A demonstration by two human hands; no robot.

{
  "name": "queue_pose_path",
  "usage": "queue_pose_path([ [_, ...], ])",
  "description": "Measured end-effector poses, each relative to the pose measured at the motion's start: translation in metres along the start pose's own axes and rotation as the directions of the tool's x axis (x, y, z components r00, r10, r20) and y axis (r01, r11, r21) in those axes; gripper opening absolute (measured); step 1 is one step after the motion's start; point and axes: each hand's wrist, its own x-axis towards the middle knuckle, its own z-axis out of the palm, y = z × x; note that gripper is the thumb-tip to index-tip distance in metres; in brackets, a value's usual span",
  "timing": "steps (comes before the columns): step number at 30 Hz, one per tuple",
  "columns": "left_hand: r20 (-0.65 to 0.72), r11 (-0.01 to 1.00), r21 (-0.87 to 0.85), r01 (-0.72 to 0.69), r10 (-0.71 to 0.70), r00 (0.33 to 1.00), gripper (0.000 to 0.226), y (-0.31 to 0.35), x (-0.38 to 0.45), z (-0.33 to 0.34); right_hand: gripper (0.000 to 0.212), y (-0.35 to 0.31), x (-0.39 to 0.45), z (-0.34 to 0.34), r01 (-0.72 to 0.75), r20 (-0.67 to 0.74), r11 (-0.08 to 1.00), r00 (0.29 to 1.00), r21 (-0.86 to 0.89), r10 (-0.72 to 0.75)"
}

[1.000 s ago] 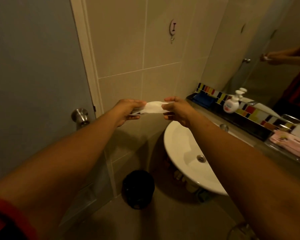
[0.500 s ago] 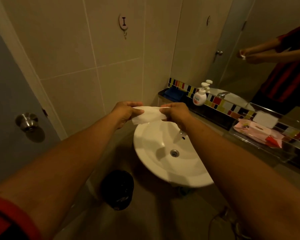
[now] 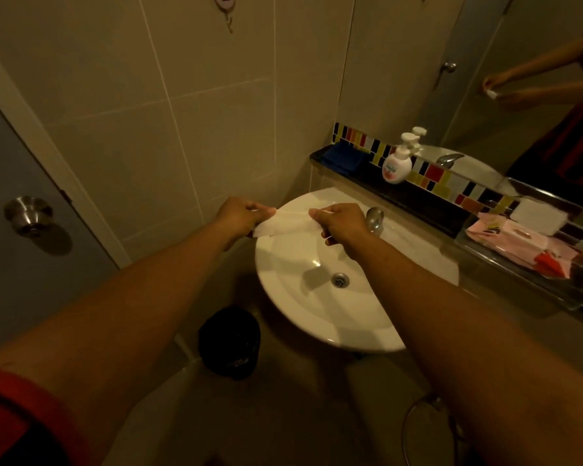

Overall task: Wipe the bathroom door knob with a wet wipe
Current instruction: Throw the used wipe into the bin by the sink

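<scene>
A white wet wipe [image 3: 285, 223] is stretched between my two hands above the back rim of the sink. My left hand [image 3: 239, 215] pinches its left end and my right hand [image 3: 340, 222] pinches its right end. The round silver door knob [image 3: 27, 215] sits on the grey door [image 3: 11, 264] at the far left, well away from both hands.
A white round sink [image 3: 303, 311] with a chrome tap [image 3: 375, 218] lies under my hands. A black bin [image 3: 229, 341] stands on the floor below. The ledge holds a soap pump bottle [image 3: 398, 163], a blue cloth [image 3: 342, 156] and a pink wipes pack [image 3: 509, 238]. A mirror [image 3: 519, 79] is at the right.
My view has swung right and down: the knob slid to the left edge and the sink moved under my hands. Both hands kept hold of the wipe and are now over the sink.
</scene>
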Motion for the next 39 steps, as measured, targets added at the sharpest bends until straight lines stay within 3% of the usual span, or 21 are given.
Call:
queue_pose_path([
  [7, -0.022, 0.978, -0.079, 0.194, -0.197, 0.980, 0.025, -0.067, 0.032, -0.046, 0.004, 0.008, 0.036, 0.101, -0.177, 0.072, 0.984, 0.981, -0.009, 0.177],
  [11, -0.034, 0.952, -0.008, 0.305, -0.305, 0.952, 0.034, -0.121, 0.060, -0.071, 0.024, 0.022, 0.063, 0.170, -0.224, 0.146, 0.970, 0.961, -0.093, 0.236],
  [15, -0.018, 0.900, -0.034, 0.434, -0.434, 0.901, 0.034, -0.192, 0.082, -0.085, 0.020, 0.044, 0.081, 0.245, -0.309, 0.156, 0.929, 0.926, -0.206, 0.343],
  [23, 0.024, 0.767, -0.056, 0.640, -0.640, 0.768, 0.029, -0.331, 0.110, -0.070, 0.026, 0.155, 0.098, 0.332, -0.440, 0.144, 0.884, 0.875, -0.159, 0.462],
  [26, 0.048, 0.735, -0.049, 0.676, -0.674, 0.737, 0.029, -0.384, 0.123, -0.047, 0.031, 0.204, 0.111, 0.357, -0.556, 0.188, 0.815, 0.794, -0.162, 0.578],
  [29, 0.042, 0.700, -0.047, 0.712, -0.711, 0.702, 0.031, -0.432, 0.134, -0.025, 0.031, 0.248, 0.124, 0.384, -0.668, 0.134, 0.731, 0.719, -0.138, 0.682],
  [36, 0.032, 0.593, -0.034, 0.804, -0.804, 0.594, 0.021, -0.531, 0.173, 0.019, 0.034, 0.345, 0.157, 0.438, -0.665, 0.205, 0.730, 0.701, -0.161, 0.683],
  [39, 0.050, 0.595, 0.144, 0.791, -0.803, 0.594, 0.042, -0.562, 0.183, 0.029, 0.043, 0.373, 0.164, 0.454, -0.637, 0.226, 0.752, 0.718, -0.169, 0.659],
])
